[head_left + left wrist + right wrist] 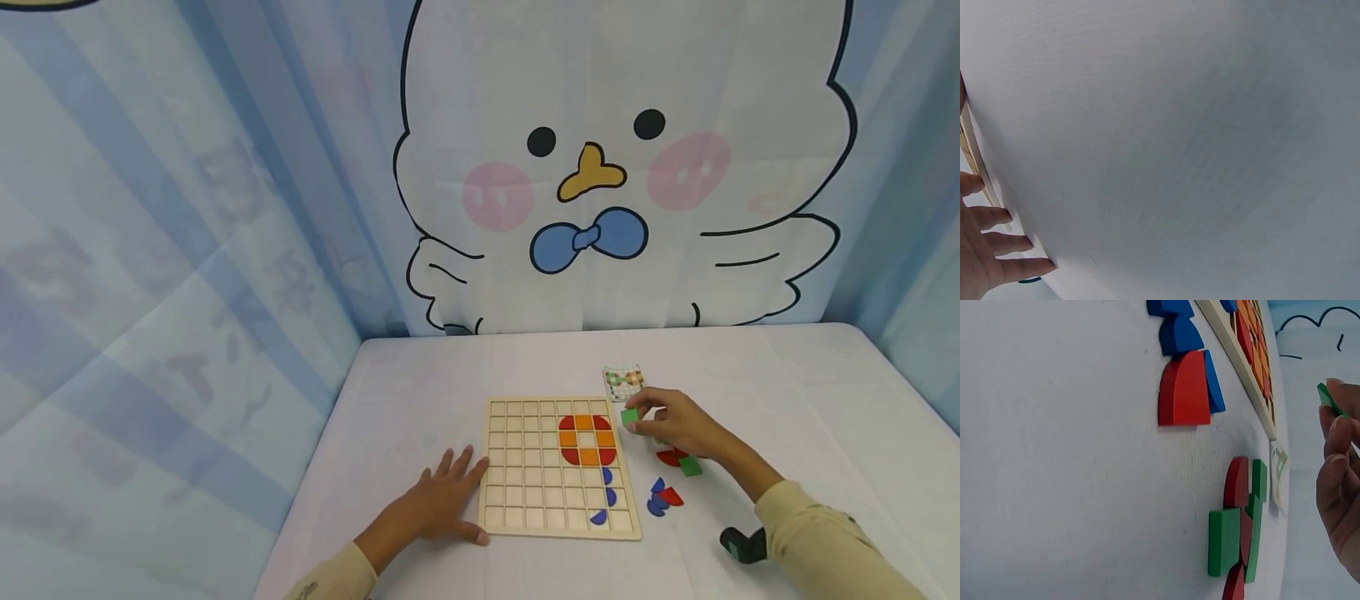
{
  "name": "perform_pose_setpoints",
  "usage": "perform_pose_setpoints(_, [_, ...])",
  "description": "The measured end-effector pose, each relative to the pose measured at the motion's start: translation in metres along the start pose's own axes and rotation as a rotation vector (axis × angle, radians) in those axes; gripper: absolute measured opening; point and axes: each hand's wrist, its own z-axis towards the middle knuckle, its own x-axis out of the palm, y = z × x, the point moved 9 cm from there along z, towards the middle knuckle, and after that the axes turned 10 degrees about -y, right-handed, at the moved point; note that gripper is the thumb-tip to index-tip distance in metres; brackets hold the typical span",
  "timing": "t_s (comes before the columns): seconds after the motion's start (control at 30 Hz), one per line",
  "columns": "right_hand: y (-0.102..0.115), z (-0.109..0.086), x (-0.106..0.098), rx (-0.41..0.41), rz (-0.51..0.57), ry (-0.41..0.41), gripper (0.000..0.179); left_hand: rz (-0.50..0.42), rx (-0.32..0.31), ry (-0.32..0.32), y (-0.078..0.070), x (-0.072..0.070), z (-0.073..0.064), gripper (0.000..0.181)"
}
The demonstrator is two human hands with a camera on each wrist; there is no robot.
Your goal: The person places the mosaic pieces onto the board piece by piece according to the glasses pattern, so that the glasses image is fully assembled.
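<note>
A wooden grid board (525, 492) lies on the table. At its upper right, red quarter-round and orange square tiles (584, 422) form a ring, and blue half-round tiles (611, 497) sit below it. Beside the board's left edge, my left hand (442, 500) rests with fingers spread, thumb and fingertips touching the edge. My right hand (678, 422) pinches a green square tile (629, 416) just off the board's upper right side. In the right wrist view the green tile (1330, 400) shows between thumb and finger, above the table.
A small printed pattern card (624, 382) lies behind the board's upper right corner. Right of the board are a pile of red and green tiles (690, 466) and a pile of blue tiles with one red (671, 497). A dark object (742, 546) is by the right sleeve.
</note>
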Motion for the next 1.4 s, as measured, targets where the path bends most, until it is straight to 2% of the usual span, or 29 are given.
perform_pose_setpoints(0.5, [0.026,0.008,0.039,-0.059,0.068,0.061,0.032,-0.031,-0.008,-0.005,-0.003,-0.005,-0.002,0.112])
perform_pose_setpoints(0.87, [0.04,0.012,0.06,-0.151,0.024,0.067,0.027,-0.067,-0.016,0.005,-0.003,-0.004,-0.002,0.112])
perform_pose_setpoints(1.17, [0.048,0.015,0.076,-0.171,0.037,0.07,0.023,-0.067,-0.016,0.004,-0.002,-0.002,-0.001,0.113])
perform_pose_setpoints(1.4, [0.05,0.019,0.091,-0.151,0.0,0.076,0.023,-0.065,-0.016,0.005,-0.002,-0.001,0.0,0.114])
